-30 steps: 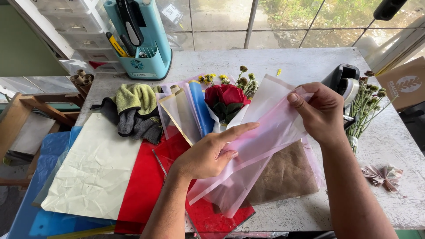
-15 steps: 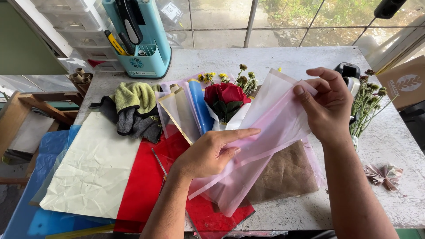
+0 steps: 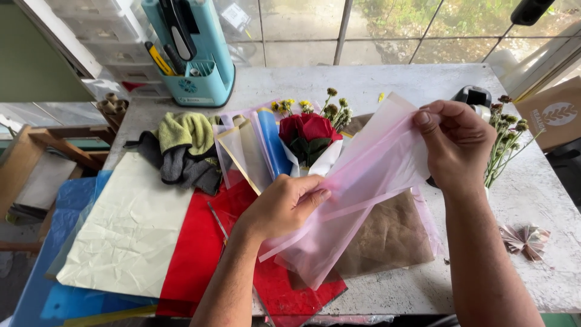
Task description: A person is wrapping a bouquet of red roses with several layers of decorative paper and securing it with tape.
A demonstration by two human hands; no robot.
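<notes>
My right hand (image 3: 452, 145) pinches the upper edge of a translucent pink wrapping sheet (image 3: 357, 194), lifted above the table. My left hand (image 3: 284, 203) grips the same sheet lower down at its left side, fingers curled over the fold. Behind the sheet lies a small bouquet of red roses (image 3: 308, 134) with little yellow and brown flowers, wrapped in clear and blue film. A brown paper sheet (image 3: 387, 242) lies flat under the pink one.
Red (image 3: 200, 254), cream (image 3: 130, 233) and blue (image 3: 72, 194) papers lie spread at the left. Green and grey cloths (image 3: 181, 148) sit behind them. A teal tool holder (image 3: 196, 54) stands at the back. Dried flower stems (image 3: 505, 142), a cardboard box (image 3: 557, 112) and a folded paper fan (image 3: 525, 239) lie right.
My left fingers have closed from an open, flat pose onto the pink sheet. My right hand has tilted slightly while keeping its pinch on the upper edge.
</notes>
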